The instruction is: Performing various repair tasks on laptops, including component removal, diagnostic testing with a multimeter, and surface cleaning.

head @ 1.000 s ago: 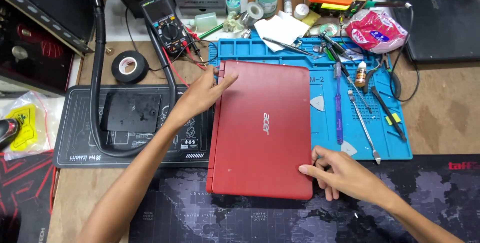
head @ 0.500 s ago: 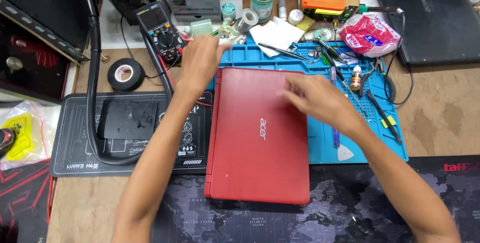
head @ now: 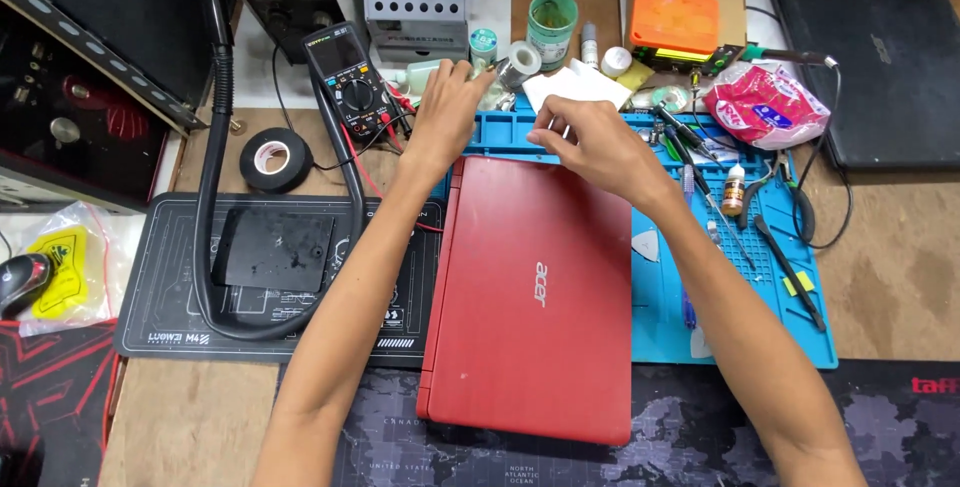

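Laptop closed, long axis front-to-back, both hands beyond its far edge.

Red laptop: closed, lying flat with its lid facing up, a pale logo showing near the lid's middle. It is resting lengthwise, its far end overlapping the near-left part of the blue work mat.

Roll of clear tape: small and pale, tilting on its side just beyond the mat's far-left corner, at the fingertips of the left hand.

White paper sheet: lying flat at the mat's far edge, just beyond the right hand.
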